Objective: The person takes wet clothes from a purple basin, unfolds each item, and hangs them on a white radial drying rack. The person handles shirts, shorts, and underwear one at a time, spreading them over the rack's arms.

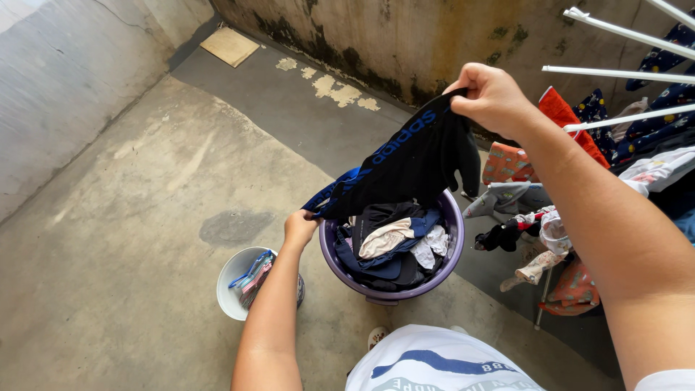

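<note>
**Dark garment lifted over purple tub**

Right hand (pixel 492 98) pinches one end of a black garment (pixel 409 163) w/ blue trim, held high. Left hand (pixel 299 228) grips the lower end, just beside the purple tub (pixel 455 239) rim. Tub is piled w/ mixed laundry (dark, beige, white pcs). Small white bucket (pixel 230 293) w/ clothes pegs stands on the concrete floor (pixel 130 217), left of the tub. Drying rack (pixel 622 72) w/ hung clothes at right.

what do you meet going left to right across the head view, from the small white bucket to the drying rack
small white bucket of pegs → left hand → purple laundry basin → right hand → white drying rack. The black garment spans between both hands, so it is left out.
</note>
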